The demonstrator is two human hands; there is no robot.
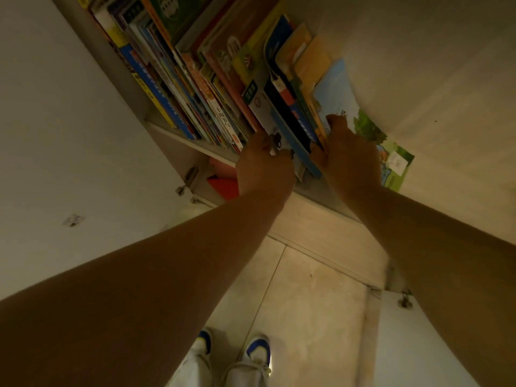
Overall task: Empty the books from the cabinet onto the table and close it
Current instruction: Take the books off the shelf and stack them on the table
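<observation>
1. Both forearms fill the foreground, reaching up toward the shelf; below them two white-and-blue shoes stand on pale floor tiles.
2. Left hand sits at the shelf's front edge, fingers curled over the bottom of a white-covered book in the middle of the row.
3. Right hand is just beside it at the same edge, fingers curled round the lower ends of a few thin books, with its fingertips on a large blue-and-green picture book that leans out past the shelf's right end.
4. Between the two hands, a small batch of books juts forward from the row.
5. Books still pack the shelf, standing tilted, spines outward, from its left end to the hands.
6. Below the shelf, something red lies in the lower compartment, next to a metal hinge.
7. One open cabinet door stands left of the shelf; another door shows lower right.
</observation>
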